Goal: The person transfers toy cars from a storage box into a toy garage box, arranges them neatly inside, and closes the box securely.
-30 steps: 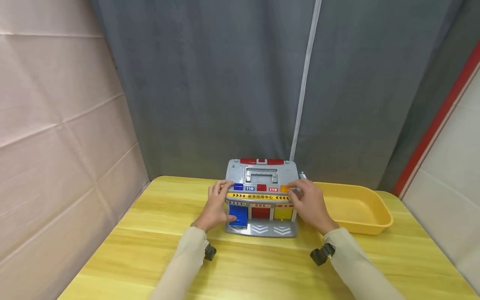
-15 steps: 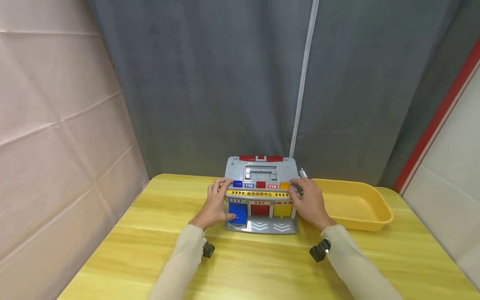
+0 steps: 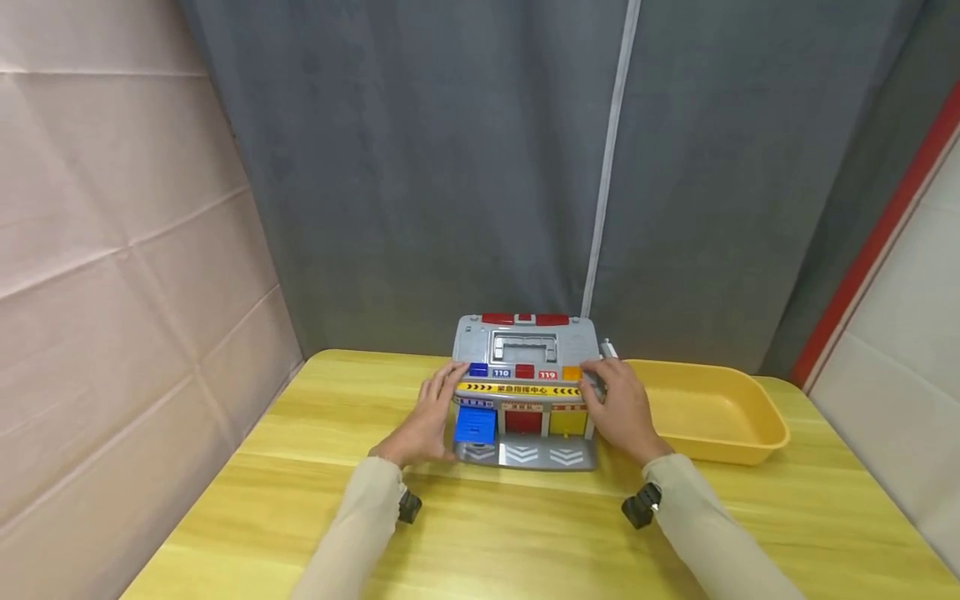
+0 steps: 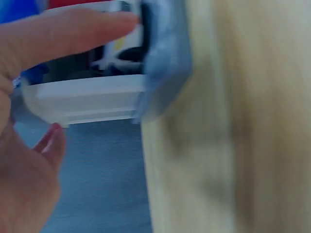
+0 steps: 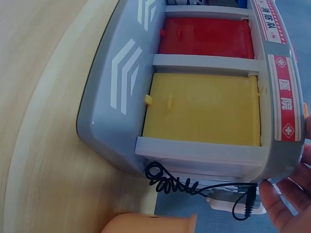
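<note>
A grey toy emergency station [image 3: 525, 454] stands on the table, with a blue door [image 3: 475, 425], a red door [image 3: 522, 422] and a yellow door [image 3: 567, 422]. The blue door is swung outward and up; the other doors are down. My left hand [image 3: 427, 421] is at the station's left end, fingers by the roof corner and thumb low beside the blue bay. In the left wrist view a straight digit reaches across the bay, where part of a white-and-black toy car [image 4: 119, 51] shows. My right hand [image 3: 622, 412] holds the roof's right corner.
A yellow tray [image 3: 708, 454] stands right of the station. A coiled black cord [image 5: 170, 184] hangs on the station's right side, by a light-coloured handset-like piece [image 5: 228, 206]. A grey curtain [image 3: 435, 167] hangs behind the wooden table [image 3: 510, 533].
The blue door has swung outward and up. My left thumb has left the door's face and moved down and left. My right hand has stayed at the right corner.
</note>
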`<state>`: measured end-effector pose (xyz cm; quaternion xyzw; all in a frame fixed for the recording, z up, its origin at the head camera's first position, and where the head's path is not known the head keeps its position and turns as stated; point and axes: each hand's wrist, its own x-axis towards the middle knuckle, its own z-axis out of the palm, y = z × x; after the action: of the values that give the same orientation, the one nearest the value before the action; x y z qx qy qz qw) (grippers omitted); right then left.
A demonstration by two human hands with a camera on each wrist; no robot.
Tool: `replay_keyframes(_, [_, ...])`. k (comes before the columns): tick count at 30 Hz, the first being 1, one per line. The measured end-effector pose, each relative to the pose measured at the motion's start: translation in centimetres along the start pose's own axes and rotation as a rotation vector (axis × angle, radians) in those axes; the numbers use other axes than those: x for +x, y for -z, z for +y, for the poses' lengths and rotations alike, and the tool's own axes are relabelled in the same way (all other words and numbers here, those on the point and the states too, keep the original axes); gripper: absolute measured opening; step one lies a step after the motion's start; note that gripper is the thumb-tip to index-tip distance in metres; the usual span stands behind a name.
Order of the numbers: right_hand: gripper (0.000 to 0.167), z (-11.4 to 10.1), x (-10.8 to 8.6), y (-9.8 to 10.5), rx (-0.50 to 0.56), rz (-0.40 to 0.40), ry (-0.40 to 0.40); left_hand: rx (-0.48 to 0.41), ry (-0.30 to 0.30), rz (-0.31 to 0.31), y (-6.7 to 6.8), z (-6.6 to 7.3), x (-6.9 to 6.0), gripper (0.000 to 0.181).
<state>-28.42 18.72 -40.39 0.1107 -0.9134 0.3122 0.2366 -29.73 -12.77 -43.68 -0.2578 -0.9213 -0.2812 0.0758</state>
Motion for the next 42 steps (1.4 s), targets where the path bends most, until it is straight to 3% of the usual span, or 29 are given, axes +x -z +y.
replay_keyframes(4, [0.03, 0.0, -0.1, -0.2, -0.009, 0.023, 0.017, 0.055, -0.044, 0.114, -1.2, -0.7, -0.1, 0.141])
replay_keyframes(8, [0.03, -0.1, -0.3, -0.5, -0.029, 0.025, 0.034, 0.069, -0.037, 0.193, -2.3, -1.0, -0.3, 0.139])
replay_keyframes(13, [0.03, -0.1, -0.5, -0.5, -0.06, 0.057, 0.049, 0.111, -0.035, 0.249, -2.7, -0.8, 0.0, 0.139])
replay_keyframes(20, [0.03, -0.1, -0.4, -0.7, -0.079, 0.066, 0.069, 0.173, -0.038, 0.304, -2.7, -0.2, 0.1, 0.124])
replay_keyframes(28, [0.029, 0.0, -0.4, -0.7, -0.087, 0.082, 0.073, 0.153, 0.023, 0.209, -2.0, 0.3, -0.1, 0.128])
replay_keyframes(35, [0.028, 0.1, -0.5, -0.7, -0.085, 0.085, 0.083, 0.091, 0.03, 0.145, -1.4, 0.2, -0.4, 0.131])
replay_keyframes(42, [0.029, 0.3, -0.5, -0.4, -0.105, 0.088, 0.08, -0.024, 0.062, -0.06, 1.6, 1.5, -0.5, 0.137])
